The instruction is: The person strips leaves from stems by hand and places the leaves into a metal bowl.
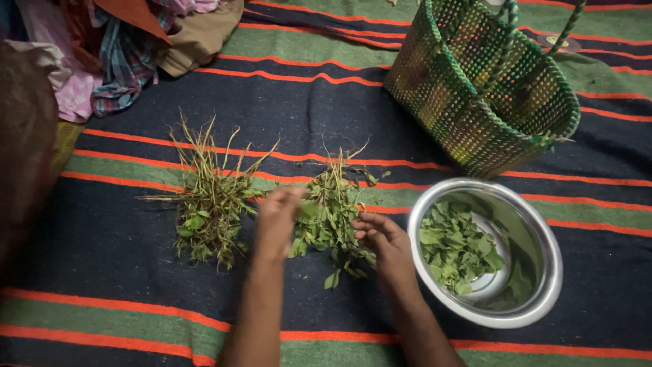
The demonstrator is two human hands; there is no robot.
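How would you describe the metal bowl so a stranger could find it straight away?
Start at the green woven basket lying on the striped blanket. Just below it, right of the person's right hand, sits the steel bowl. It is the only shiny round thing there, and it holds loose plucked green leaves, not stemmed bunches.

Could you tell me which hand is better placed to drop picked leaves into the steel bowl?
Probably the right hand: it lies directly beside the bowl, at the edge of the bunch. The left hand is blurred, on the bunch's far side from the bowl.
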